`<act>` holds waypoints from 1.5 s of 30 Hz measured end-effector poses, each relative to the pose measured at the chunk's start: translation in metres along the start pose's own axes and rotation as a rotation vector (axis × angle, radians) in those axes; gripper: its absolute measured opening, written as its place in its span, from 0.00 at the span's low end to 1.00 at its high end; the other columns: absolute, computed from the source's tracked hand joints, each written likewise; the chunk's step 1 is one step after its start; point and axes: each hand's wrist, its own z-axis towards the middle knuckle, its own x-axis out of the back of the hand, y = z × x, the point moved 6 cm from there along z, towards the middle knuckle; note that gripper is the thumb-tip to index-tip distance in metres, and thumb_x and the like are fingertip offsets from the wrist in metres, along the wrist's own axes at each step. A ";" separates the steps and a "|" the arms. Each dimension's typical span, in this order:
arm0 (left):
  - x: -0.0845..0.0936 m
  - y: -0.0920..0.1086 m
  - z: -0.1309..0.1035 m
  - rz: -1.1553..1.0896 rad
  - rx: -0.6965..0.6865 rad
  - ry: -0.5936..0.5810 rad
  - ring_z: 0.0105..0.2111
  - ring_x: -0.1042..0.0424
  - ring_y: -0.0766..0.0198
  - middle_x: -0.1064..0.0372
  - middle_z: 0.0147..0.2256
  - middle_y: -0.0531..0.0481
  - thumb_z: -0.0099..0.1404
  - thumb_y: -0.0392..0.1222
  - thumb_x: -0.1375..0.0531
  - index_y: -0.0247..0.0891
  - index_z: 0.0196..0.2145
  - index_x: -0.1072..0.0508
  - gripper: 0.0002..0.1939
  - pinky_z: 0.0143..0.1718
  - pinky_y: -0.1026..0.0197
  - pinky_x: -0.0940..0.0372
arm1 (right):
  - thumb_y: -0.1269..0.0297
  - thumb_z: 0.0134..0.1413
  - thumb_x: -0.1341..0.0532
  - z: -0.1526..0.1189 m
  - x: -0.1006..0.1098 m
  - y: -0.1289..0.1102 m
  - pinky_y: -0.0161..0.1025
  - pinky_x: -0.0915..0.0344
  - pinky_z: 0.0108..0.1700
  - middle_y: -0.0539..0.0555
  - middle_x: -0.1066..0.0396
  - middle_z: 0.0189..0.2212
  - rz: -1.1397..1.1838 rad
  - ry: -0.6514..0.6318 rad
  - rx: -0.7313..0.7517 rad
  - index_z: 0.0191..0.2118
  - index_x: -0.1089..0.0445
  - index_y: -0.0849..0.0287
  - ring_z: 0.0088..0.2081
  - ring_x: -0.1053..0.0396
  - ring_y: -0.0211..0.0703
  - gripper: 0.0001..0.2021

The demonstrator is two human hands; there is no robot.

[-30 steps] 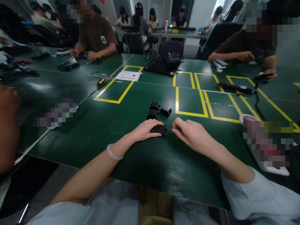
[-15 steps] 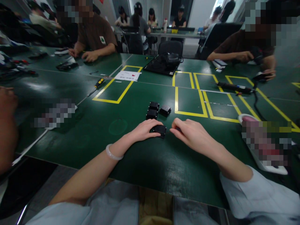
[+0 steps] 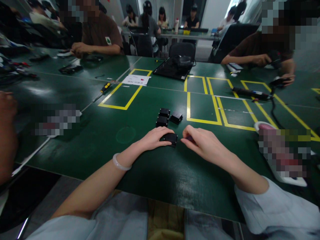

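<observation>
Between the thumb and fingers of my left hand [image 3: 155, 137] is a small black block [image 3: 171, 138] with tiny light dots at its corners, resting on the green table. My right hand [image 3: 203, 142] is closed in a pinch just to the right of that block. A thin dark tip shows at its fingertips and points at the block's right side; the rest is hidden by the fingers. Beyond my left hand are two similar black blocks, a nearer one [image 3: 162, 121] and a farther one [image 3: 165, 112]. Another black block [image 3: 176, 117] lies tilted to their right.
Yellow tape outlines [image 3: 203, 120] mark the green table [image 3: 150, 166]. A yellow-black screwdriver [image 3: 106, 87] lies left, beside a paper sheet [image 3: 137, 80]. Blurred white trays stand at both sides. A black flat panel [image 3: 170, 70] is at the back. Co-workers sit around.
My right hand has shifted slightly, and the thin dark tip at its fingertips now shows near the block. My left hand stays on the block. A co-worker's hands at the back left have moved together.
</observation>
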 end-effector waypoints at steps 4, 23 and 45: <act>0.000 0.001 0.000 -0.001 -0.005 -0.002 0.48 0.34 0.55 0.33 0.50 0.47 0.66 0.52 0.41 0.43 0.54 0.35 0.21 0.49 0.56 0.40 | 0.59 0.64 0.50 0.001 0.002 -0.001 0.34 0.49 0.28 0.49 0.34 0.25 -0.046 0.004 -0.029 0.36 0.41 0.57 0.26 0.38 0.39 0.08; 0.000 0.001 0.000 -0.009 0.003 -0.003 0.48 0.34 0.55 0.33 0.49 0.47 0.66 0.53 0.42 0.43 0.54 0.34 0.21 0.51 0.55 0.40 | 0.63 0.62 0.50 -0.001 0.002 0.001 0.35 0.48 0.30 0.49 0.35 0.26 -0.046 -0.031 -0.030 0.39 0.42 0.57 0.27 0.38 0.39 0.05; 0.000 0.001 0.000 -0.014 -0.007 -0.001 0.49 0.34 0.55 0.33 0.50 0.48 0.66 0.51 0.41 0.43 0.54 0.35 0.21 0.51 0.56 0.41 | 0.64 0.59 0.47 -0.003 0.005 0.000 0.34 0.49 0.30 0.49 0.34 0.27 -0.050 -0.019 -0.007 0.37 0.41 0.56 0.27 0.38 0.38 0.03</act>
